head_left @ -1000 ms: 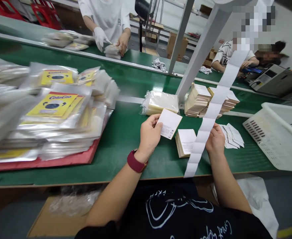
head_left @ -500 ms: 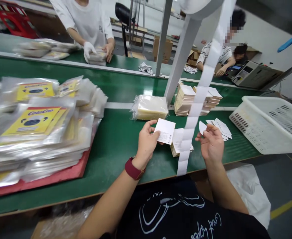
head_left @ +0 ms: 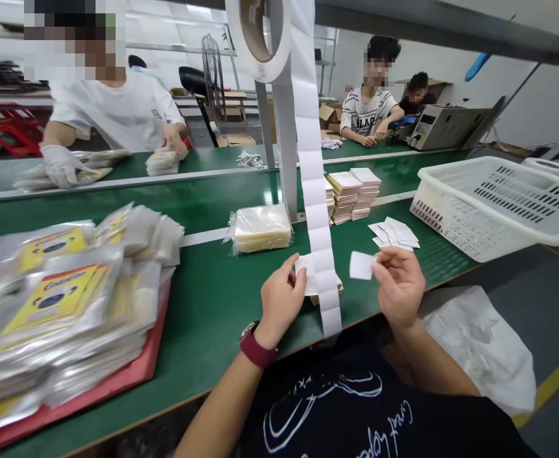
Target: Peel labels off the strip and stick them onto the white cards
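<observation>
Holding: both hands up over the belt, working small white paper pieces
left hand: left hand (head_left: 282, 299) closed in a pinch on a white rectangular card (head_left: 304, 270), partly behind the strip, cannot tell if one card or several
right hand: right hand (head_left: 398, 286) pinching a small white rectangular paper piece (head_left: 361, 265) between thumb and fingers, other fingers curled
strip: white segmented paper strip (head_left: 315, 216) runs down from a white paper roll (head_left: 257, 38) on a grey upright post (head_left: 286, 152), end hangs just beside left hand
under hands: small stack of white-topped booklets (head_left: 335, 286) on green conveyor belt (head_left: 212, 305), partly hidden by the strip
nearby: loose white paper pieces (head_left: 393, 233) right of strip, tall stacks of cream-edged cards (head_left: 355, 191) beyond, clear plastic-wrapped block (head_left: 260, 229), silver pouches with yellow labels (head_left: 53, 299) on a red board (head_left: 150, 375), white perforated plastic basket (head_left: 432, 216)
risk: free strip end could catch left hand and tear or pull; a sleeve or hand sweep could scatter the loose pieces; silver pouch pile looks slippery, could slide off red board
</observation>
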### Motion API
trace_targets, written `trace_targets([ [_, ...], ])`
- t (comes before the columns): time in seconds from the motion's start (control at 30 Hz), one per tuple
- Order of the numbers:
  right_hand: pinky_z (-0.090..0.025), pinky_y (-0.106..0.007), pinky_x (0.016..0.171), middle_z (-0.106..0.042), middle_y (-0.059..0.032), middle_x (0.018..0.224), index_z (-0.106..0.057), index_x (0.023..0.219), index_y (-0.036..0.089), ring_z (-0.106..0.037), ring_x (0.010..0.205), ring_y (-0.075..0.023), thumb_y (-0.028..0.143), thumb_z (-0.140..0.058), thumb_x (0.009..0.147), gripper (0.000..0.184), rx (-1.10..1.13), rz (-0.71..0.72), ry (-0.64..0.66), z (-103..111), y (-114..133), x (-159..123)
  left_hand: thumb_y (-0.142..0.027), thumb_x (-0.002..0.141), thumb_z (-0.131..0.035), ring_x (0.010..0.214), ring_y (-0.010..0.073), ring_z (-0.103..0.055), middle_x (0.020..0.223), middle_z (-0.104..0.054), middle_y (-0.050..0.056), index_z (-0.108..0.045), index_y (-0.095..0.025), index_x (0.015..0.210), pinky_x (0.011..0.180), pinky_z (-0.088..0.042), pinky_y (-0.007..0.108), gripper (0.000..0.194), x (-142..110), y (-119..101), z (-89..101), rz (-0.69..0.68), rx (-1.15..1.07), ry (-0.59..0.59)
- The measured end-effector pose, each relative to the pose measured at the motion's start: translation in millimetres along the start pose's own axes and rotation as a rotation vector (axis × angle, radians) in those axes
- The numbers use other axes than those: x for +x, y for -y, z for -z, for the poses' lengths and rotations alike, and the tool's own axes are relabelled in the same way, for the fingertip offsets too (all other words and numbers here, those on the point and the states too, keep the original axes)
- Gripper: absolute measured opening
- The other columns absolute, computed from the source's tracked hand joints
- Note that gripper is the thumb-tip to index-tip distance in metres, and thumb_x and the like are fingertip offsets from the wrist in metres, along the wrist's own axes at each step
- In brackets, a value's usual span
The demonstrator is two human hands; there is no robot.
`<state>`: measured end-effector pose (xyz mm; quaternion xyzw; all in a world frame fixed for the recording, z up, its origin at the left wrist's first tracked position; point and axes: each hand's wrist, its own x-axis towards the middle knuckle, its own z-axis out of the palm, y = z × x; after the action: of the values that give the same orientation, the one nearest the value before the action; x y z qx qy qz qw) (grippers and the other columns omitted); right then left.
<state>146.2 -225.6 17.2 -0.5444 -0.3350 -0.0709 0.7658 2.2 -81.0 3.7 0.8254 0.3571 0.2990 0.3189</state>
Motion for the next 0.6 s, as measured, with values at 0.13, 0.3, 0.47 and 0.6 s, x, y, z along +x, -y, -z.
trace_targets([
  [0.13,-0.051,-0.03,0.07,-0.063,-0.0002,0.081,-0.062,0.104,0.025,-0.06,0.075,-0.0141,0.017,-0.061,0.086,0.02,-0.009,0.143,0.325,-34,31,-23,-0.039,0.095,-0.047,0.084,0.0272,-0.062,0.089,-0.066,0.014,-0.045,-0.005,0.142,0.066,-0.043,0.034,0.059,-6,-23,10.4,-0.106,0.641,-0.027],
  [0.3,-0.045,-0.035,0.067,-0.068,-0.004,0.079,-0.062,0.101,0.02,-0.059,0.071,-0.0178,0.022,-0.057,0.09,0.013,-0.35,0.564,0.528,-68,38,-36,-0.03,0.096,-0.04,0.084,0.0296,-0.06,0.086,-0.062,0.014,-0.064,-0.007,0.11,0.066,-0.04,0.037,0.036,-9,-44,33.3,-0.112,0.886,0.063],
  [0.47,-0.044,-0.034,0.065,-0.07,-0.0071,0.085,-0.057,0.121,0.016,-0.061,0.072,-0.0188,0.041,-0.06,0.09,0.04,-0.588,0.591,0.484,-57,32,-26,-0.032,0.095,-0.043,0.08,0.0299,-0.06,0.081,-0.061,0.012,-0.064,-0.012,0.094,0.066,-0.042,0.039,0.03,-11,-39,38.5,-0.164,0.863,0.105],
  [0.6,-0.05,-0.029,0.069,-0.068,-0.0013,0.083,-0.054,0.124,0.022,-0.061,0.069,-0.0145,0.041,-0.058,0.091,0.039,-0.443,0.225,0.371,-18,8,0,-0.033,0.093,-0.048,0.096,0.0297,-0.061,0.107,-0.064,0.014,-0.058,-0.013,0.123,0.078,-0.05,0.041,0.037,-9,-10,32.6,-0.35,0.649,-0.013],
])
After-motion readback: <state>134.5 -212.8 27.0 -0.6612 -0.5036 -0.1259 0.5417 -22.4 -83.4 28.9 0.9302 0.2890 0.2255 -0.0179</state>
